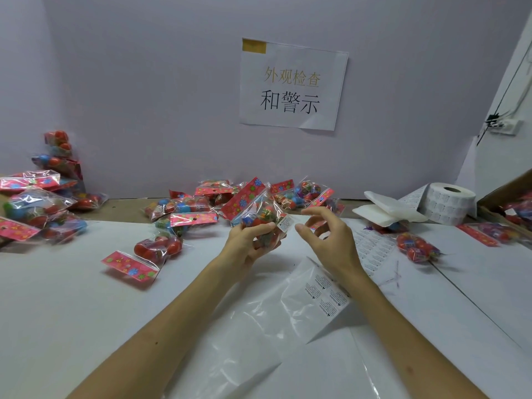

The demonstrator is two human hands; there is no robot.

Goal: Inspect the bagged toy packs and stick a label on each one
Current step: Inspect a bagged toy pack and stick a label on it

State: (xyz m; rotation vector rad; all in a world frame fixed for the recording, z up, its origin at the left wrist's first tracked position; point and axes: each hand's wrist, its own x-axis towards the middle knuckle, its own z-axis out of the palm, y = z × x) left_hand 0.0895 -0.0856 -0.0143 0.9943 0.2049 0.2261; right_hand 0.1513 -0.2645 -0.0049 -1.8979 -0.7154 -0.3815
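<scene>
Head: two hands [248,243] [328,240], one held pack [260,210]

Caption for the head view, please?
Left hand grips a toy pack; right hand hovers open beside it, label roll far right.

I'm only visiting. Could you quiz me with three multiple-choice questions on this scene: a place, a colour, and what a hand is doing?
1. Where is the label roll?
A) at the far right, by the back wall
B) at the far left
C) close in front of the person

2. What colour is the header card on the held toy pack?
A) green
B) plain white
C) red with flowers

3. What is the left hand doing?
A) lying flat on the table
B) gripping the toy pack
C) peeling a label

Answers: 1 A, it stands far right beside the wall. 2 C, red printed with flowers. 3 B, its fingers curl round the pack.
</scene>
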